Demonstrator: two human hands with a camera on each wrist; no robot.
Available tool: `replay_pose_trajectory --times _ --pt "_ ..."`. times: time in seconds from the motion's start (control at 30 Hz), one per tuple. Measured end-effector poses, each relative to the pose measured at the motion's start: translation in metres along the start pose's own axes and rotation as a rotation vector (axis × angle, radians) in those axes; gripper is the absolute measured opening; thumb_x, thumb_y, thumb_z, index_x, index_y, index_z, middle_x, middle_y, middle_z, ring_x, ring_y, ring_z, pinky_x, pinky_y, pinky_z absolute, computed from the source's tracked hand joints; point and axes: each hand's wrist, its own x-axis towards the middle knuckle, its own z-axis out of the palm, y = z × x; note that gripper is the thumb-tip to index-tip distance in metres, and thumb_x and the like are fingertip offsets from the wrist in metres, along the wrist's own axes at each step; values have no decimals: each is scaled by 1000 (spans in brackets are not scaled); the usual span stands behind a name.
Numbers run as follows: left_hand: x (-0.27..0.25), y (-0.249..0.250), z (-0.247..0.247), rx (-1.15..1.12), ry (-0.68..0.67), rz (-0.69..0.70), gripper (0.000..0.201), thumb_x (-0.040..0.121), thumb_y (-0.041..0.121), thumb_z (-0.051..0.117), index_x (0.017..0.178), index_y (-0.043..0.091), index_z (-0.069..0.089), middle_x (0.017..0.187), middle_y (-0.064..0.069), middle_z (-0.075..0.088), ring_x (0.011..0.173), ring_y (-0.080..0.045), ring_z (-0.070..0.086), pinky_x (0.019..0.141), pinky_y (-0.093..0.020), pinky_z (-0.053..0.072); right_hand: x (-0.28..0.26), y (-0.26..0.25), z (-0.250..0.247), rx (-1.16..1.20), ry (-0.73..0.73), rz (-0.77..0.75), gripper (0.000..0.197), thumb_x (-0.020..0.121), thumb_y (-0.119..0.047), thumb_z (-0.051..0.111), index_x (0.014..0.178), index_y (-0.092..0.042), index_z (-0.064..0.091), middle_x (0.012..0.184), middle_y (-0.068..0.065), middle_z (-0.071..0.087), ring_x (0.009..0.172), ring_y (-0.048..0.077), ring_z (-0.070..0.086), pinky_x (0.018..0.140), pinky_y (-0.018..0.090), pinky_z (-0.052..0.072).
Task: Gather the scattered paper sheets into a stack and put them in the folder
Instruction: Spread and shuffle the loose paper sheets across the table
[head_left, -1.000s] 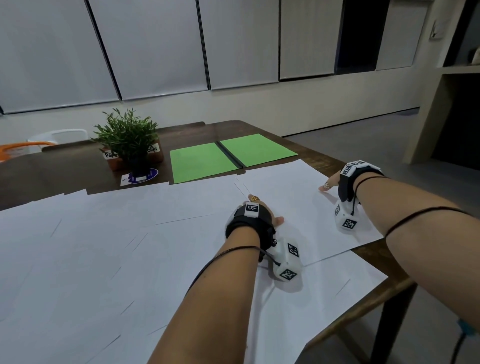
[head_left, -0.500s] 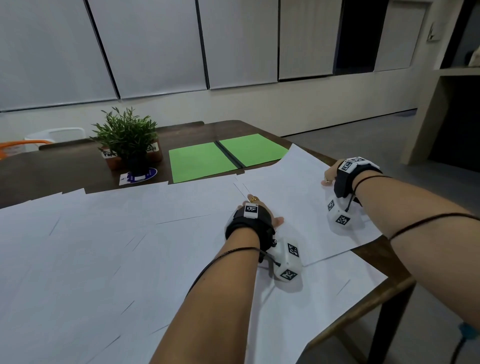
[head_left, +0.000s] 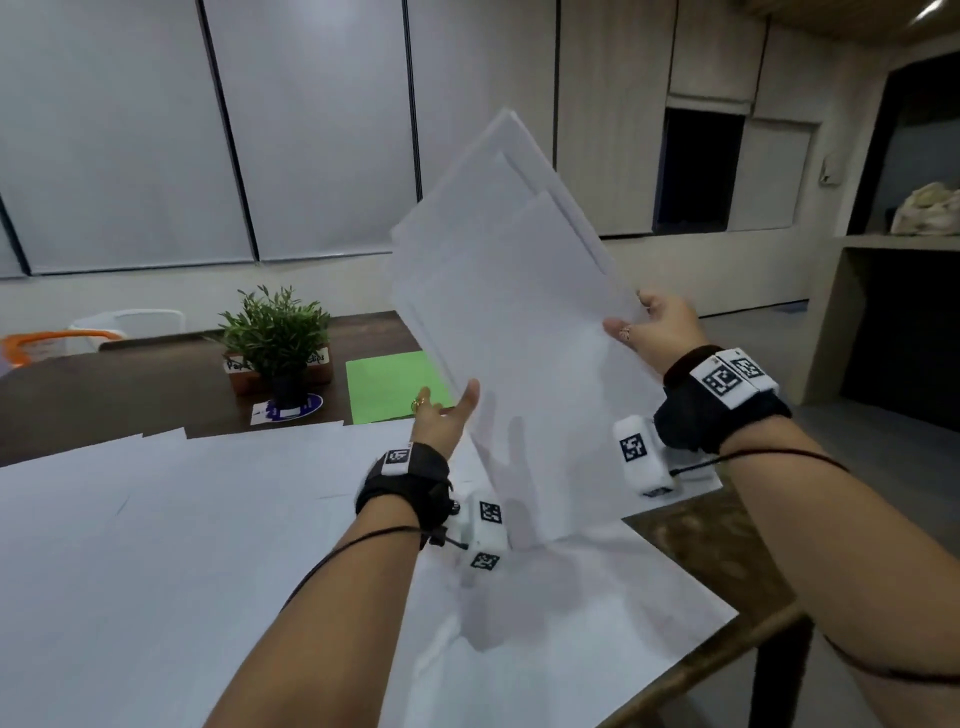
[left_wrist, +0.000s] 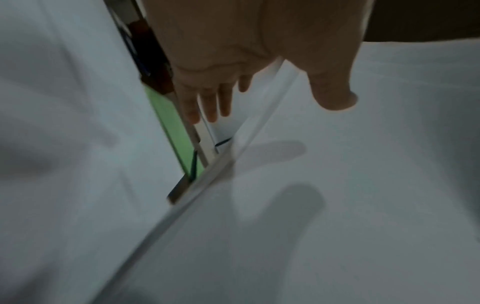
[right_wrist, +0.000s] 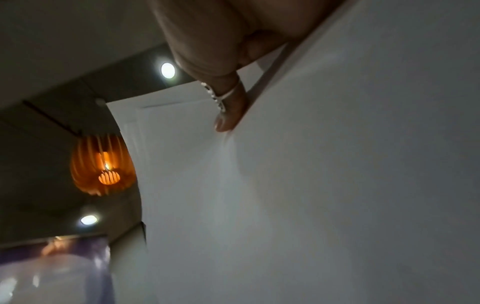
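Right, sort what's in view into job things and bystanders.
Job: lifted sheets, held between left hand and right hand; loose sheets on the table; green folder.
Bystanders: potted plant, round sticker, chairs.

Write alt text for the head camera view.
Both hands, left hand and right hand, hold a bundle of white sheets tilted above a wooden table covered in more paper, a green folder and potted plant behind.
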Motion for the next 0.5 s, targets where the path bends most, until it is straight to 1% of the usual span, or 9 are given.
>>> replay_pose_trajectory --times 0.1,0.17,0.23,0.27,0.3,0.33,0.37,0.43,0.5 --pt "0 25 -37 -44 129 187 122 49 76 68 141 7 29 132 -16 52 117 -24 53 106 -44 38 -15 -27 14 254 -64 -4 24 83 0 66 105 -8 63 106 10 66 94 20 63 91 30 51" --pt "-17 47 -66 -53 157 281 80 63 58 72 122 11 47 120 -13 61 107 -25 59 100 -47 44 -27 -38 27 366 -99 -10 23 83 2 65 102 -11 61 105 8 66 91 16 63 86 22 51" --pt "-32 62 -91 -57 213 350 41 82 27 69 114 9 51 116 -15 62 106 -29 61 98 -46 47 -38 -44 44 447 -124 -27 26 83 2 64 106 -10 61 103 5 66 87 10 64 82 15 52" --pt "-36 65 -102 -19 268 376 39 87 19 65 119 3 50 118 -19 61 107 -29 60 98 -42 47 -44 -46 53 457 -135 -41 28 84 2 64 109 -8 60 101 4 67 83 6 65 79 14 52" --pt "-42 67 -111 29 314 409 45 88 19 63 123 -3 46 121 -21 59 110 -31 59 98 -38 46 -50 -48 62 457 -132 -54 29 84 1 64 112 -6 60 98 3 67 77 2 65 76 13 52" --pt "-50 70 -118 58 346 443 52 88 25 63 127 -3 43 124 -22 57 114 -32 56 100 -41 44 -57 -50 71 454 -127 -67 29 85 2 63 112 -4 59 95 2 66 72 -2 65 73 13 53" --pt "-58 73 -124 70 373 477 54 87 30 63 127 1 41 127 -19 56 118 -32 54 103 -44 42 -62 -51 80 458 -127 -87 28 85 3 62 112 -4 57 93 1 65 70 -4 64 71 14 52" --pt "-77 79 -134 77 406 537 40 88 21 62 119 14 38 124 -11 57 116 -28 56 104 -42 41 -70 -54 93 451 -165 -110 27 86 2 61 111 -6 55 93 -2 64 73 -4 63 73 18 50" --pt "-92 81 -144 128 417 591 41 89 13 62 122 13 36 117 -9 59 110 -23 58 101 -35 43 -76 -58 102 415 -230 -103 32 84 -3 65 113 -11 52 95 -7 63 81 -2 61 74 14 50"
